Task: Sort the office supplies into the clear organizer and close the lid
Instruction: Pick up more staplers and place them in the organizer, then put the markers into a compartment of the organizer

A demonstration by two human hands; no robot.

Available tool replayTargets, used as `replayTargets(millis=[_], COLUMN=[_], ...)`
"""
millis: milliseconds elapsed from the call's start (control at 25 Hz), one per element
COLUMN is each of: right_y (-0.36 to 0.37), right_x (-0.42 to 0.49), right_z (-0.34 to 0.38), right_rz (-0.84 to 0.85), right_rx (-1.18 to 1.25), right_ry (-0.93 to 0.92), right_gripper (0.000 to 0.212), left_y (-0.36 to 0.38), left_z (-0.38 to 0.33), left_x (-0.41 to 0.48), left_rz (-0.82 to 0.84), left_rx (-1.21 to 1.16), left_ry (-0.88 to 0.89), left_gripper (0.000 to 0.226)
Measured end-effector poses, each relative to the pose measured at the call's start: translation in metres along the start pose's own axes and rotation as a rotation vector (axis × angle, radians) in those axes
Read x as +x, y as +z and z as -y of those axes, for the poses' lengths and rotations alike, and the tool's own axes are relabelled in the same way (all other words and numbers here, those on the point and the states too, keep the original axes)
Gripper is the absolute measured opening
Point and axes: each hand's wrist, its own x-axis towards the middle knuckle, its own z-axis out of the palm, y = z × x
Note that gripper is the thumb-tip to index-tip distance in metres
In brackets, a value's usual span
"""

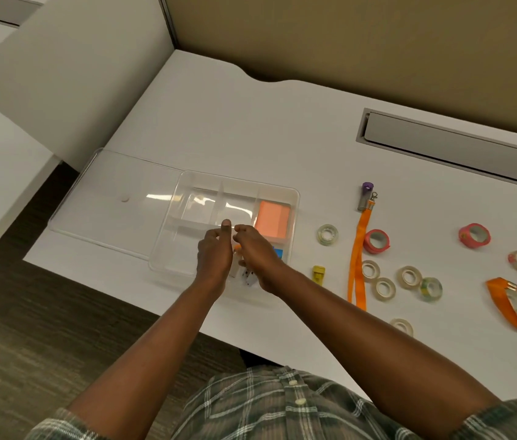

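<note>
A stray forearm could push the clear lid [104,198] off, since it lies flat at the tabletop's [250,128] front-left corner. The clear organizer [184,185], touching it, sits close to the front edge too. Left hand [214,252] and right hand [257,258] curl over its near compartments (whether they pinch anything, I cannot tell). Inside: orange sticky notes [272,220] far-right, a blue item [278,253] nearer.

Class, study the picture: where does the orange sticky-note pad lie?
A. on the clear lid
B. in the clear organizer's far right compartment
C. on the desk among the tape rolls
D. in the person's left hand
B: the orange sticky-note pad lies inside the clear organizer, in the compartment at its far right corner.
</note>
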Motion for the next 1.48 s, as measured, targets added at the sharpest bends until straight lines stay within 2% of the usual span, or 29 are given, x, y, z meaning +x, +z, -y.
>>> replayTargets(millis=[160,320,520,760,960,1160,1240,1360,1480], right_y=[-0.041,-0.096,-0.181,-0.269,-0.319,-0.355,-0.367,-0.382,-0.394], right_x=[-0.013,-0.026,-0.045,-0.074,-0.102,-0.121,-0.126,-0.132,-0.135], right_z=[-0.004,-0.018,-0.046,-0.092,-0.134,-0.166,-0.174,-0.184,-0.193], right_rz=[-0.027,-0.153,-0.342,-0.536,-0.591,-0.628,-0.637,-0.658,-0.685], right_rx=[-0.058,-0.196,-0.197,-0.149,-0.186,-0.23,-0.245,-0.253,-0.266], right_ry=[-0.112,-0.22,-0.204,-0.114,-0.043,-0.012,0.0,-0.008,-0.021], right_gripper=[0.038,0.035,0.03,0.023,0.024,0.025,0.025,0.025,0.024], left_y=[0.015,0.052,0.125,0.217,0.275,0.306,0.31,0.312,0.31], left_z=[-0.022,-0.047,-0.068,-0.087,-0.103,-0.112,-0.112,-0.115,-0.12], left_x=[-0.022,-0.043,-0.062,-0.053,-0.033,-0.022,-0.023,-0.026,-0.031], left_rz=[-0.057,-0.023,0.127,0.266,0.265,0.244,0.218,0.139,0.108], left_rx=[-0.058,-0.005,0.076,0.448,0.734,0.862,0.896,0.838,0.644], left_ry=[0.166,0.302,0.472,0.658,0.65,0.569,0.595,0.637,0.728], left_gripper=[0.034,0.036,0.028,0.042,0.056,0.058,0.058,0.054,0.044])
